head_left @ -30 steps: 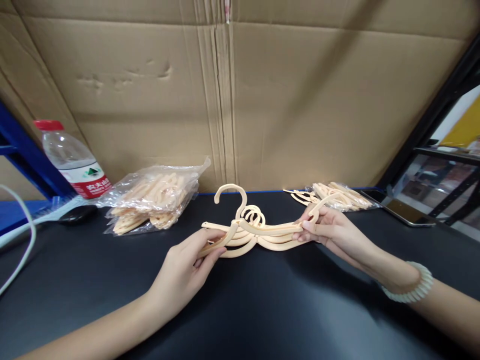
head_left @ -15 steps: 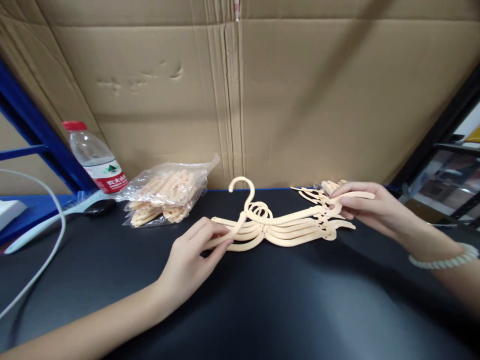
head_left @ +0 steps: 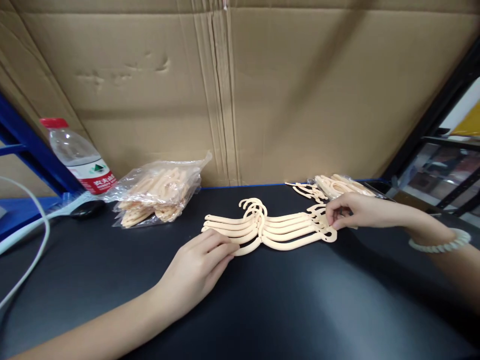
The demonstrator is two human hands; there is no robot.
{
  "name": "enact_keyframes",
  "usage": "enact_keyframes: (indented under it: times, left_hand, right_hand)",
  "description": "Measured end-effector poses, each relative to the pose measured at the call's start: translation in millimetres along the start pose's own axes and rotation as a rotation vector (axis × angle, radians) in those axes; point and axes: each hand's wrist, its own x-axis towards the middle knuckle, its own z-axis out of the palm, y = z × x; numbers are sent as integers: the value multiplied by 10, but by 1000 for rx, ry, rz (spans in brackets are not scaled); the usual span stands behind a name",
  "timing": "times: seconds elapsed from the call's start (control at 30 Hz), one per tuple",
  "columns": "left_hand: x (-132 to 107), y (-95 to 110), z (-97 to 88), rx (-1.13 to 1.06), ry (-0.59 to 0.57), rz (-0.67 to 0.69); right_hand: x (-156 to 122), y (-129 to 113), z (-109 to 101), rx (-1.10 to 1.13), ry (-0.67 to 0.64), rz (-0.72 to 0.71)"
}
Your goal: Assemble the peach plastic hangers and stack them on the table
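Several cream hangers (head_left: 288, 245) lie overlapped in a row on the black table, their curved hooks bunched at the middle. My left hand (head_left: 204, 255) is closed on the left arm of the front hanger; its fingers cover that end. At the right ends, my right hand (head_left: 347, 212) has thumb and fingers bent together on a hanger, close to the rounded end pieces. Behind those ends lie loose cream pieces (head_left: 309, 191), thin and curved.
A clear bag of cream parts (head_left: 157, 192) lies back left, beside a red-capped water bottle (head_left: 84, 160). Another bag of parts (head_left: 343, 186) is behind my right hand. A white cable (head_left: 44, 240) curves at the left; a cardboard wall (head_left: 150, 100) stands behind.
The hanger held up between both hands has come down onto the row. My right hand has lowered with it, and the view has shifted slightly.
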Motion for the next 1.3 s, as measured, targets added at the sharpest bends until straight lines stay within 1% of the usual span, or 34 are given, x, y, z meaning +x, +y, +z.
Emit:
enact_keyframes:
  times: [0.1, 0.23, 0.33, 0.43, 0.53, 0.57, 0.63, 0.73, 0.83, 0.93, 1.03, 1.13, 1.2, 1.3]
  left_hand:
    - [4, -3, 0, 24, 12, 20]
    - [16, 0, -10, 26, 19, 18]
    - [23, 3, -14, 26, 20, 4]
    - [24, 14, -17, 50, 22, -12]
    - [21, 48, -24, 85, 27, -6]
    - [20, 65, -28, 90, 30, -1]
    - [19, 107, -35, 90, 40, 15]
    - [18, 162, -48, 97, 25, 49]
    - [15, 173, -61, 143, 1, 82]
    - [14, 138, -70, 195, -5, 83]
    - [19, 105, -70, 229, 6, 65]
    - [15, 127, -55, 255, 1, 38]
    - [-5, 179, -33, 252, -45, -5]
    - [-64, 268, 15, 226, -177, -73]
  right_hand:
    - [7, -4, 9, -20, -1, 12]
    - [14, 11, 13, -108, 71, 9]
    - [18, -11, 19, -213, 109, 34]
    - [17, -128, 69, -344, 232, 10]
    - [7, -286, 214, -349, 355, -93]
    - [3, -325, 281, -328, 362, -140]
    - [2, -371, 424, -303, 329, -233]
    - [26, -395, 607, -325, 272, -307]
    - [86, -427, 709, -384, 300, -333]
    - [147, -461, 757, -449, 351, -364]
    - [177, -477, 796, -518, 369, -354]
    - [176, -491, 848, -547, 357, -297]
    - [168, -508, 883, -536, 346, -260]
    - [154, -534, 922, -512, 316, -246]
